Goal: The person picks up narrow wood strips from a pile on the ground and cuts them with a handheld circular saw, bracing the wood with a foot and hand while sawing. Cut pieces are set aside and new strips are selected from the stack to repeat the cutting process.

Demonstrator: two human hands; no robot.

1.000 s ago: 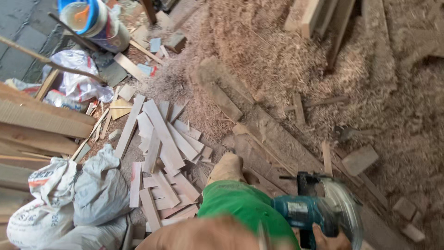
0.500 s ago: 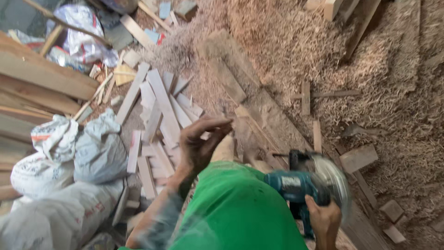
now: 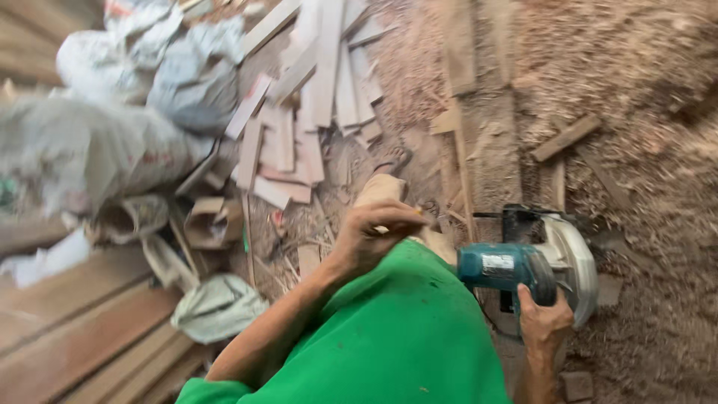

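Gripping the heavy, rigid circular saw (image 3: 535, 265) by its rear handle, the right hand (image 3: 544, 323) holds firm; the left hand (image 3: 374, 233) curls loosely, empty.

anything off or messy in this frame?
Yes. Sawdust blankets the floor, and offcut strips lie scattered at odd angles beside slumped sacks. The right hand grips a circular saw; the left hand is curled near the knee.

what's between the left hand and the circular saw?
In the head view, the person's knee in green cloth fills most of the gap between the left hand and the circular saw, which the right hand grips. Above it, sawdust-strewn floor.
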